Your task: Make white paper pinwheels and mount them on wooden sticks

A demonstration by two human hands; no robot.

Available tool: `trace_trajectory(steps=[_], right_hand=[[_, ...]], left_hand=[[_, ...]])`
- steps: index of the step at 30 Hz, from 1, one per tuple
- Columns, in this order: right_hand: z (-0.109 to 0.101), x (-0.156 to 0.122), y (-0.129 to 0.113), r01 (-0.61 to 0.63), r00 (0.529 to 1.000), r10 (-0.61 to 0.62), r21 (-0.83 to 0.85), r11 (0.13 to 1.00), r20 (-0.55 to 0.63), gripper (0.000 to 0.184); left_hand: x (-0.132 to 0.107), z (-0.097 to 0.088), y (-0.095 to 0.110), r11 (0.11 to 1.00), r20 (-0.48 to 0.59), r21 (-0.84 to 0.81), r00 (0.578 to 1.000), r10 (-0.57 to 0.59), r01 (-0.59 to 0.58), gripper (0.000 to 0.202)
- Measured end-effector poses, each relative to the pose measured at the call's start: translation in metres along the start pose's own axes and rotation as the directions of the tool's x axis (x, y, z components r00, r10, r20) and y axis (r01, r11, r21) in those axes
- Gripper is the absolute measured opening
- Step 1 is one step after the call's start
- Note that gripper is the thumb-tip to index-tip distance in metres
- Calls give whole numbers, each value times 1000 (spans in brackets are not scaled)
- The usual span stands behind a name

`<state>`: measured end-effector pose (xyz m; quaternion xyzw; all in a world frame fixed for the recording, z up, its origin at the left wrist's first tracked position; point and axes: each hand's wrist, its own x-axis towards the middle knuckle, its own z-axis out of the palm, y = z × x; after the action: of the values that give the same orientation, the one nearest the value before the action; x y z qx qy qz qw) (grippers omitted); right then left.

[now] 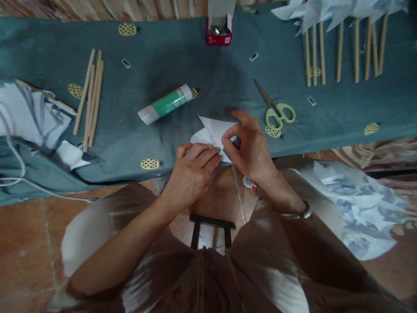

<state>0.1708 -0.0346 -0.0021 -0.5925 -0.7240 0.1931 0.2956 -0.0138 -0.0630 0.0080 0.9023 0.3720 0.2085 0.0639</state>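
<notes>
A white paper pinwheel [216, 128] with folded points lies at the table's front edge, between both hands. My left hand [197, 167] presses on its lower left part, fingers together and bent over the paper. My right hand [249, 143] pinches the pinwheel's right side between thumb and forefinger, with the other fingers curled outward. A glue stick [166, 104] with a green label lies just beyond, to the left. Scissors [276, 111] with light green handles rest to the right of my right hand.
Wooden sticks [91, 102] and cut white papers [31, 115] lie at left, beside a white cable [19, 174]. A red box [220, 37] of metal pins stands at the back. Pinwheels on sticks [339, 48] lie back right. A bag of paper pieces [361, 208] sits below, right.
</notes>
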Motion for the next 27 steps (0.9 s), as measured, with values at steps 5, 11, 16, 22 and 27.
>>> trace_trajectory(steps=[5,11,16,22,27], right_hand=[[1,-1,3,16,1000,-16,4,1000,4,17],[3,-1,4,22,1000,-21,-11,1000,19,18],[3,-3,2,17,1000,-17,-6,1000,19,18],[2,-4,-5,-2,1000,2,-1,1000,7,17],[2,-4,-6,2,1000,-2,-28,1000,9,13]], left_hand=[[1,-2,0,1000,1,-12,1000,-12,12,21],[4,-4,-1,994,0,-32,994,-106,106,26],[6,-2,-3,992,31,-41,992,-120,121,29],[7,3,-4,992,24,-22,992,-120,121,29],[8,5,-5,993,21,-18,993,-113,114,31]])
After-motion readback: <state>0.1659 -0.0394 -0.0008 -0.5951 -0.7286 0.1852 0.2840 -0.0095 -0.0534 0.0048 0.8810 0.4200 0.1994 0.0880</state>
